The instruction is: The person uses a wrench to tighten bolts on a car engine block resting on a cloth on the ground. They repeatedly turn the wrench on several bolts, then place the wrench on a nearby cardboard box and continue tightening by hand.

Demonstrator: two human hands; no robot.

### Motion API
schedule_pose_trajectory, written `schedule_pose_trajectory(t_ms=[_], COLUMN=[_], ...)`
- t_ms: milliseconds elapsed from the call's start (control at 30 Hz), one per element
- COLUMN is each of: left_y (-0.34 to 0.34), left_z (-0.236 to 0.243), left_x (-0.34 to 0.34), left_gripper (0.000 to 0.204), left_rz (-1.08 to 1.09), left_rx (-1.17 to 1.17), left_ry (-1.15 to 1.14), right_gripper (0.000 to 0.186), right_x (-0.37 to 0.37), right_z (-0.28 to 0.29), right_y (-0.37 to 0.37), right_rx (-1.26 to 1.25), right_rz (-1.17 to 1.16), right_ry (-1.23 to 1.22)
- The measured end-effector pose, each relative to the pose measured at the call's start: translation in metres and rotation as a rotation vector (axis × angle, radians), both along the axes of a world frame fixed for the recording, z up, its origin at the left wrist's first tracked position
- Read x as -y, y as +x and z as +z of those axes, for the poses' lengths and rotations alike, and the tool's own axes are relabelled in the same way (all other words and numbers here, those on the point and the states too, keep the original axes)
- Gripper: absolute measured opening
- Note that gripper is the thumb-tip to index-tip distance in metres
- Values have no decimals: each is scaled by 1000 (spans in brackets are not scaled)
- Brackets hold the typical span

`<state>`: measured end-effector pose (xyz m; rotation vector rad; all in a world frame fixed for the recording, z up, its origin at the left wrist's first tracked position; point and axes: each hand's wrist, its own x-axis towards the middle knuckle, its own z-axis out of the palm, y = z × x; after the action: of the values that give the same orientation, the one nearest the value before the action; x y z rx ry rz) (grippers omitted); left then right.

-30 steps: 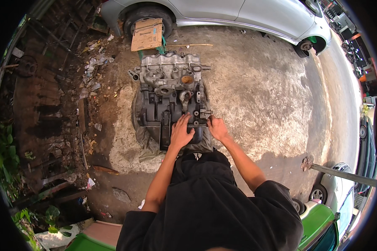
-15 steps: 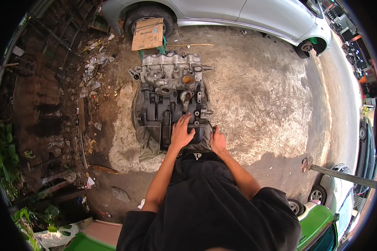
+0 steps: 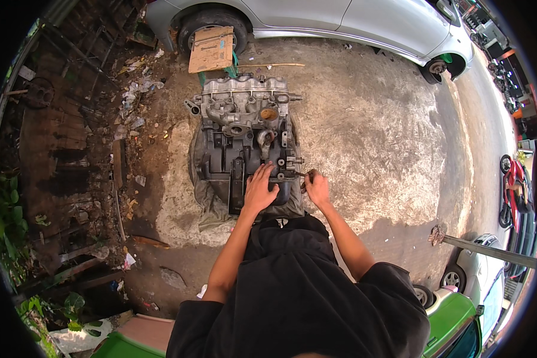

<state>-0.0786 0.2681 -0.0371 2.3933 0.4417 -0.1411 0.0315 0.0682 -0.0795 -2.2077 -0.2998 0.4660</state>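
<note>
**Slip risk at close quarters**

The engine is sitting under my left hand, leftward of my right hand. I'm reckoning the slim dark tool could slip through a poor angle, scraping skin. My right hand is pinching it, forearm slanting inward; the left is lying flat, outstretched.

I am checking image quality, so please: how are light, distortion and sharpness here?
Head view: fisheye bends the silver car; head view: concrete beside the engine is bright, left edge dim; head view: dark item by the right hand is too small to identify.
</note>
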Motion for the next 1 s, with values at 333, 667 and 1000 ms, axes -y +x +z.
schedule_pose_trajectory(t_ms=[333, 667, 1000], left_y=[0, 1, 0], left_z=[2, -4, -5], left_x=[1, 0, 0], left_gripper=[68, 70, 69], left_rz=[8, 8, 23], left_rx=[7, -8, 3], left_ry=[2, 17, -10], right_gripper=[28, 31, 33], right_x=[-12, -25, -29], right_z=[-1, -2, 0], right_y=[43, 54, 59], right_rx=[-155, -58, -218], right_rz=[133, 273, 244], right_ry=[110, -31, -10])
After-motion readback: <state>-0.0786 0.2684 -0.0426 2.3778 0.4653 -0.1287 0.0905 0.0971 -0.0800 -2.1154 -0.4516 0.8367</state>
